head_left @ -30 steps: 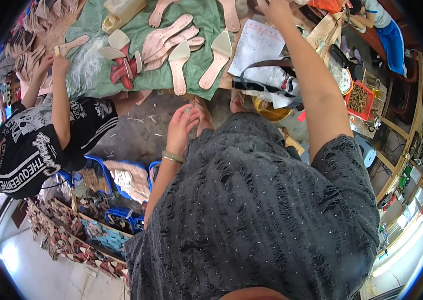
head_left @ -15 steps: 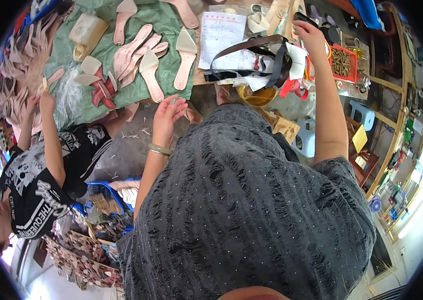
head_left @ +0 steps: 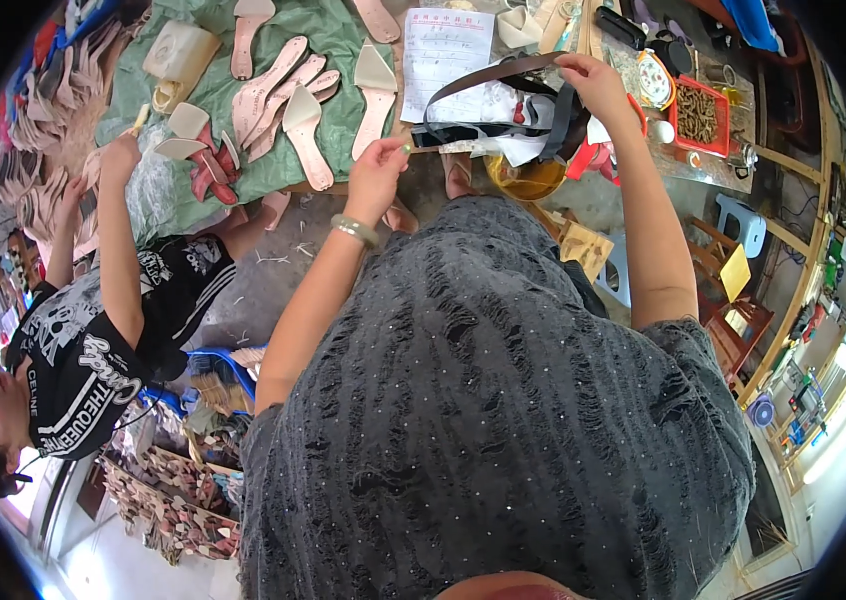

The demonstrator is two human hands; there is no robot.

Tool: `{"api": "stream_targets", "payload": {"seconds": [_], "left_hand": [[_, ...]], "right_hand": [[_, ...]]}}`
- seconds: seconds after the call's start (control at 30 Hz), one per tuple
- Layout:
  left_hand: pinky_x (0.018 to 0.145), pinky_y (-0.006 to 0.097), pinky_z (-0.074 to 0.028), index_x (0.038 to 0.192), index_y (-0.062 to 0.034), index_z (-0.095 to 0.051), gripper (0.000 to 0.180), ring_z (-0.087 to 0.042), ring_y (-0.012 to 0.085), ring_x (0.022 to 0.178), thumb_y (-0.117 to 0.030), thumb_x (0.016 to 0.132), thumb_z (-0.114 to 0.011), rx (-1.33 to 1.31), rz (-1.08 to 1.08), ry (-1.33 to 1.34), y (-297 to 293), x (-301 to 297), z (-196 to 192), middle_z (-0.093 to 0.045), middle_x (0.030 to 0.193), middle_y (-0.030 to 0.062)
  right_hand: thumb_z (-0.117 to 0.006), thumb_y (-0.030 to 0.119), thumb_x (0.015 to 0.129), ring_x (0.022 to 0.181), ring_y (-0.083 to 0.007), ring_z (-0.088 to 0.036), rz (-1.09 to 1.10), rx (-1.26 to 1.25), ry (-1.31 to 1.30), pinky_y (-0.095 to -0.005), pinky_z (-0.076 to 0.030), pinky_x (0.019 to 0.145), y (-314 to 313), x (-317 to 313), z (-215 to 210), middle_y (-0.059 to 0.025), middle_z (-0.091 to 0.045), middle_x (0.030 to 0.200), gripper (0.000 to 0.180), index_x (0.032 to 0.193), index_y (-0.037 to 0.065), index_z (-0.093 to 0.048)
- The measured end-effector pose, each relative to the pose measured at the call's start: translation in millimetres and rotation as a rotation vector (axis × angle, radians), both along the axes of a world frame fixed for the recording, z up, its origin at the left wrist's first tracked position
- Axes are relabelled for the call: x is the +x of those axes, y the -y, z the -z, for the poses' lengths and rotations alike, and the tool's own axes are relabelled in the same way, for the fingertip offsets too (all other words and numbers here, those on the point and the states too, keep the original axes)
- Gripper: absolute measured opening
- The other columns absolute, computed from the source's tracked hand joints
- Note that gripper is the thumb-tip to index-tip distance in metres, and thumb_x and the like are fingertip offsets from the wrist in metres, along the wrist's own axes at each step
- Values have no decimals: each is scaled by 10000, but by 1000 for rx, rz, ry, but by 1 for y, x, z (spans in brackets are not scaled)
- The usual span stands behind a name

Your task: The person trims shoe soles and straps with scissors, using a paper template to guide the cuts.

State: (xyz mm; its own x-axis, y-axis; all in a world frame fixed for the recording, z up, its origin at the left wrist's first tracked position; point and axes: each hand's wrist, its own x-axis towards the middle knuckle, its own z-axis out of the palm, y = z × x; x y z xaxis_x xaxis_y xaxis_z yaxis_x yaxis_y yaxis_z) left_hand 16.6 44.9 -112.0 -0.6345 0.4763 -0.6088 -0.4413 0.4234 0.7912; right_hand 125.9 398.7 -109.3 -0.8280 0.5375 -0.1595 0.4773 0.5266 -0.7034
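My right hand (head_left: pixel 598 90) pinches the brown strap (head_left: pixel 491 78) of a dark bag at the table's near edge. The strap arches up over white papers and the bag's black body (head_left: pixel 440 134). My left hand (head_left: pixel 378 180), with a pale bangle at its wrist, is loosely bent at the bag's left end; nothing shows in its fingers, and I cannot tell whether they touch the bag. Left of it, a pink insole with a cream pointed toe piece (head_left: pixel 304 125) and several similar ones lie on a green sheet (head_left: pixel 133 110). A written paper (head_left: pixel 443 50) lies behind the bag.
At the left a co-worker (head_left: pixel 93 330) handles a tool over the green sheet. A white jug (head_left: pixel 180 52) and red pieces (head_left: pixel 208 170) lie there. To the right stands a red basket (head_left: pixel 700 118) of small brown pieces. Below the table edge are a yellow basin (head_left: pixel 526 178) and blue stools (head_left: pixel 740 222).
My left hand has moved right and up, away from the insoles to the bag's end. My right hand has come down and left from the table's right side onto the strap.
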Motion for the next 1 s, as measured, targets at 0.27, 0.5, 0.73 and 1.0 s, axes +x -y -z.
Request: {"api": "stream_targets", "payload": {"seconds": [0.27, 0.5, 0.73, 1.0], "left_hand": [[720, 345, -476, 988, 39, -548, 525, -606, 255, 784, -399, 735, -692, -423, 180, -474, -53, 7, 32, -619, 862, 135], [658, 331, -467, 913, -3, -583, 185, -617, 228, 718, -170, 836, -564, -279, 137, -593, -63, -8, 29, -634, 768, 135], [645, 291, -460, 982, -15, -600, 150, -596, 176, 728, -91, 861, -556, 74, 264, -904, -74, -3, -137, -621, 815, 119], [691, 259, -505, 962, 36, -581, 194, -596, 169, 788, 95, 793, -505, 250, -500, -1422, 50, -29, -267, -608, 835, 93]], "right_hand": [[-569, 114, 864, 750, -77, -592, 178, -182, 10, -223, -459, 702, 9, 30, -27, -33, -659, 871, 220, 1052, 41, -656], [-605, 122, 816, 807, -125, -641, 224, -168, -192, -240, -487, 728, -1, 58, -33, -71, -687, 891, 228, 1018, 41, -672], [-739, 147, 697, 1112, -318, -528, -309, 17, -455, -361, -412, 968, 81, -8, -105, -147, -510, 1271, 673, 1302, 92, -450], [-539, -52, 721, 893, -282, -612, -510, -68, -496, -353, -482, 790, 155, -49, -107, -102, -650, 978, 475, 1151, 143, -589]]}}
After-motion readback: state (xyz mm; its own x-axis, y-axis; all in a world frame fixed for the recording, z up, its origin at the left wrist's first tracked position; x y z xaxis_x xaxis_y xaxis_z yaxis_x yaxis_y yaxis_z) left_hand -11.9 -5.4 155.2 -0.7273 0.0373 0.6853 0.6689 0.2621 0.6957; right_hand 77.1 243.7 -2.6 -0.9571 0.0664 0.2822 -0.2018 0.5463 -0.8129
